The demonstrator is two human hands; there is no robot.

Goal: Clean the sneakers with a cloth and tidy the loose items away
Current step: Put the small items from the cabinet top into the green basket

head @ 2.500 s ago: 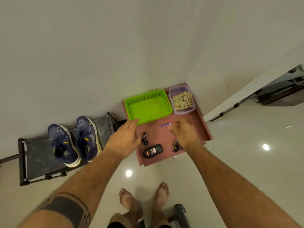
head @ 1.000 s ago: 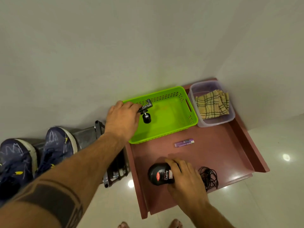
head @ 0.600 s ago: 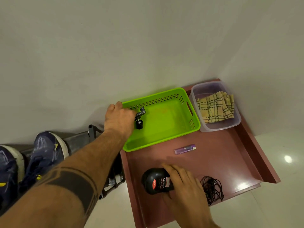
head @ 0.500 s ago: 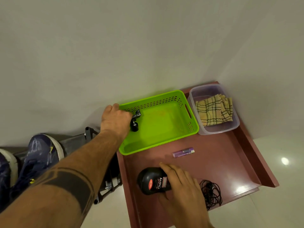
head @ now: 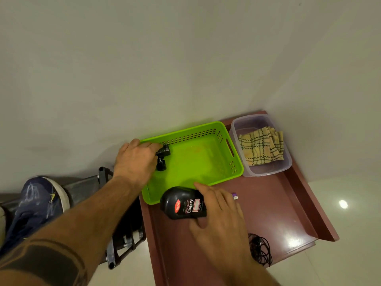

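green basket (head: 198, 162) is the landmark, sitting at the back of the reddish counter (head: 278, 213) against the wall. left hand (head: 135, 159) is over the basket's left end, fingers pinching a small black ball-head mount (head: 162, 156) just inside the rim, low over the floor of the basket; looks like it's about to be set down there, can't tell if it's touching the bottom yet. right hand (head: 216, 215) is curled around a black shoe polish bottle (head: 184, 204) at the basket's front edge, bottle on its side with the label up, probably next to go in. purple lighter (head: 234, 196) pokes out just right of that hand, in front of the basket. black tangled cable (head: 260, 249) lies well in front of the basket near the counter's front edge. clear tub (head: 266, 172) touching the basket's right side holds the folded checked cloth (head: 260, 146), untouched. one blue sneaker (head: 35, 205) sits on the dark rack (head: 115, 250) left of the basket; cleaning seems not started, tidying comes first.
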